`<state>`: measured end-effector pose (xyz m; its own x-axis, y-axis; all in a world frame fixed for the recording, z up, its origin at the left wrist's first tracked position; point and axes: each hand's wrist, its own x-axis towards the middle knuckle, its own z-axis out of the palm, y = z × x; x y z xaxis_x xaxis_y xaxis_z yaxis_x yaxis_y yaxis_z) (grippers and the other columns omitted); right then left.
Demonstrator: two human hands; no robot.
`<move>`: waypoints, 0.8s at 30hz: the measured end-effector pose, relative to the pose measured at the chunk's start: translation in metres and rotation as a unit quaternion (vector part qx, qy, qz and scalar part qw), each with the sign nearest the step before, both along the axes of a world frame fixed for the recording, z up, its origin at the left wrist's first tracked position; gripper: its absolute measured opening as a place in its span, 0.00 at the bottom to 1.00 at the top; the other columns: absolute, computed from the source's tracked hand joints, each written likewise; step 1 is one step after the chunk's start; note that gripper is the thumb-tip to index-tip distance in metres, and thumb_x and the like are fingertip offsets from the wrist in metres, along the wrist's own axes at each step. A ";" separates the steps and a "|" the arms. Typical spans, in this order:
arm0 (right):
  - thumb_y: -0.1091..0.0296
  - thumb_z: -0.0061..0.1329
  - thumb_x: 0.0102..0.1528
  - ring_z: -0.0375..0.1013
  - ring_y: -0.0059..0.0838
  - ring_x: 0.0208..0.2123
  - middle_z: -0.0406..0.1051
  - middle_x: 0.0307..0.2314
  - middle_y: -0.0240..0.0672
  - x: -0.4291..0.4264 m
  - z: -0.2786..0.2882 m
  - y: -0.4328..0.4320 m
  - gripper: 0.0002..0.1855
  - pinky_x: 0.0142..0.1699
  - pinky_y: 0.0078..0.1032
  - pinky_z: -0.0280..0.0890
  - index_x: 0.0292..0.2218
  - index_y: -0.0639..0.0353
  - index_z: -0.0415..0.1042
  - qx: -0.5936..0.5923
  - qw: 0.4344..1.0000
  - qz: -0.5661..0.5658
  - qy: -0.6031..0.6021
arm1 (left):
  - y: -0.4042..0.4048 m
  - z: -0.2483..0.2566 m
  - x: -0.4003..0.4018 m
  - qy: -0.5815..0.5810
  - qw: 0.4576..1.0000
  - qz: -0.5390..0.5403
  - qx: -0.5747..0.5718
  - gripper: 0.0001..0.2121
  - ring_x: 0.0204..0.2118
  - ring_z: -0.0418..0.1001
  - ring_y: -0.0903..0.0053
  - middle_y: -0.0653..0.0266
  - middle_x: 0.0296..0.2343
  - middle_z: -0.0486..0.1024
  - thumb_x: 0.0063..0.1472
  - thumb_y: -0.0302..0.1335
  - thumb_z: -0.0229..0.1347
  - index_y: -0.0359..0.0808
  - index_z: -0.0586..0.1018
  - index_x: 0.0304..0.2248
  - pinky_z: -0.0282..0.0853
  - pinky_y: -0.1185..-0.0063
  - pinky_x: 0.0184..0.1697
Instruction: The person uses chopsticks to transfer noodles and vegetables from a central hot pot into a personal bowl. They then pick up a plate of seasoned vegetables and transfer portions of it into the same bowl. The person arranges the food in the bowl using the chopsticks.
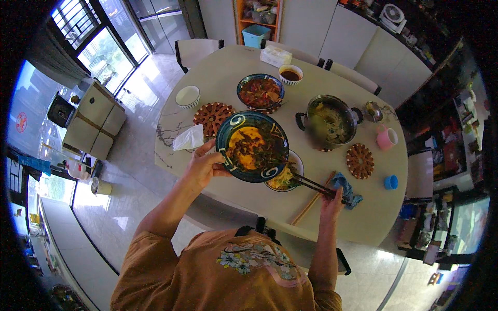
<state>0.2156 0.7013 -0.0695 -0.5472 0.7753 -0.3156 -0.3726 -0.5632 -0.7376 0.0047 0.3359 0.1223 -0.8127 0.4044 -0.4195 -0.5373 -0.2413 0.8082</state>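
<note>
My left hand (206,165) grips the rim of a dark blue patterned bowl (222,136) at its left side, holding it tilted above the table. Orange-yellow broth and dark leafy food (249,149) lie in it. Dark chopsticks (315,184) are in my right hand (332,202), their tips by yellow and green food (282,179) in a white bowl (297,161). The raised bowl partly hides that white bowl. Close to my right hand are a crumpled blue cloth (348,192) and a long light wooden stick (307,210).
The dining table (241,198) bears a two-handled pot (330,120), a bowl of reddish food (260,93), a sauce bowl (290,74), an empty bowl (188,97), wooden trivets (360,160), a tissue (188,138), a pink mug (386,138) and a blue cup (391,182). Chairs (200,50) surround it.
</note>
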 end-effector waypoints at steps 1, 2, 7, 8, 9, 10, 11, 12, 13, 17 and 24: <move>0.52 0.51 0.56 0.75 0.34 0.24 0.73 0.23 0.36 0.004 -0.003 0.001 0.17 0.25 0.30 0.71 0.28 0.59 0.70 -0.011 1.000 0.013 0.013 | 0.000 -0.001 0.000 0.000 1.000 -0.002 0.002 0.26 0.26 0.79 0.64 0.54 0.31 0.78 0.51 0.18 0.51 0.36 0.67 0.52 0.79 0.65 0.30; 0.52 0.51 0.57 0.75 0.34 0.25 0.73 0.23 0.36 0.009 -0.007 0.001 0.17 0.25 0.30 0.71 0.28 0.59 0.70 -0.017 1.000 0.015 0.020 | 0.000 -0.002 0.000 0.001 1.000 -0.001 0.005 0.26 0.26 0.79 0.64 0.54 0.31 0.78 0.51 0.18 0.51 0.36 0.67 0.52 0.79 0.65 0.30; 0.53 0.49 0.58 0.75 0.32 0.26 0.73 0.24 0.37 0.013 0.017 -0.004 0.16 0.27 0.29 0.71 0.30 0.60 0.71 -0.025 0.997 0.056 0.045 | -0.002 -0.001 0.000 0.001 1.000 0.005 0.009 0.26 0.26 0.79 0.65 0.54 0.32 0.78 0.51 0.19 0.51 0.36 0.66 0.53 0.79 0.64 0.31; 0.54 0.48 0.58 0.75 0.32 0.26 0.73 0.24 0.36 0.010 0.029 -0.006 0.16 0.27 0.29 0.71 0.31 0.60 0.71 -0.004 0.999 0.029 0.027 | -0.002 0.000 0.000 0.004 1.000 0.006 0.009 0.26 0.26 0.79 0.65 0.54 0.32 0.78 0.51 0.18 0.51 0.36 0.66 0.53 0.79 0.64 0.31; 0.54 0.48 0.59 0.74 0.31 0.25 0.73 0.24 0.36 0.003 0.046 -0.010 0.17 0.27 0.29 0.71 0.31 0.61 0.71 0.020 1.000 0.001 0.008 | -0.002 0.000 0.000 0.007 1.000 0.007 0.010 0.26 0.27 0.79 0.65 0.54 0.32 0.78 0.51 0.18 0.51 0.36 0.66 0.53 0.79 0.64 0.31; 0.54 0.47 0.59 0.74 0.31 0.25 0.73 0.24 0.36 -0.004 0.065 -0.015 0.17 0.27 0.29 0.70 0.32 0.61 0.70 0.041 0.999 -0.026 -0.010 | -0.002 0.001 0.001 0.010 1.000 0.009 0.010 0.27 0.27 0.79 0.65 0.55 0.31 0.78 0.51 0.18 0.51 0.35 0.66 0.53 0.78 0.63 0.31; 0.55 0.46 0.60 0.74 0.31 0.24 0.72 0.24 0.35 -0.008 0.086 -0.021 0.17 0.27 0.28 0.70 0.32 0.62 0.70 0.105 0.994 -0.014 -0.021 | -0.002 0.001 0.000 0.008 1.000 0.008 0.007 0.27 0.27 0.79 0.64 0.55 0.32 0.78 0.51 0.18 0.51 0.36 0.66 0.53 0.78 0.63 0.31; 0.55 0.45 0.60 0.74 0.30 0.24 0.72 0.24 0.35 -0.012 0.107 -0.028 0.17 0.27 0.28 0.70 0.31 0.62 0.69 0.167 0.985 0.001 -0.031 | -0.002 0.001 0.000 0.007 1.000 0.010 0.001 0.27 0.27 0.79 0.64 0.55 0.32 0.78 0.51 0.18 0.51 0.36 0.66 0.53 0.78 0.63 0.31; 0.55 0.44 0.61 0.74 0.30 0.24 0.71 0.25 0.34 -0.012 0.128 -0.033 0.17 0.27 0.28 0.70 0.31 0.62 0.69 0.230 0.972 0.013 -0.042 | -0.002 0.001 -0.001 0.005 1.000 0.010 -0.002 0.27 0.27 0.79 0.64 0.55 0.32 0.78 0.51 0.18 0.52 0.36 0.66 0.53 0.78 0.63 0.31; 0.58 0.40 0.62 0.73 0.28 0.23 0.70 0.25 0.35 0.002 0.191 -0.049 0.16 0.27 0.27 0.70 0.30 0.63 0.68 0.375 0.920 0.076 -0.086 | -0.010 -0.008 -0.002 0.012 1.000 -0.007 -0.006 0.27 0.30 0.79 0.64 0.56 0.35 0.78 0.49 0.20 0.54 0.39 0.67 0.52 0.78 0.60 0.32; 0.69 0.40 0.61 0.73 0.27 0.25 0.71 0.29 0.39 0.015 0.119 -0.065 0.10 0.30 0.22 0.69 0.33 0.65 0.70 0.474 0.860 0.180 -0.054 | -0.007 -0.004 -0.002 0.014 1.000 -0.015 0.006 0.28 0.31 0.79 0.63 0.54 0.36 0.77 0.50 0.21 0.54 0.38 0.67 0.53 0.78 0.60 0.33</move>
<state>0.2304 0.6368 0.0496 -0.8125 0.4990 0.3013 -0.2008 0.2456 -0.9483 0.0027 0.3290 0.1183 -0.8109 0.4340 -0.3925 -0.5222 -0.2341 0.8201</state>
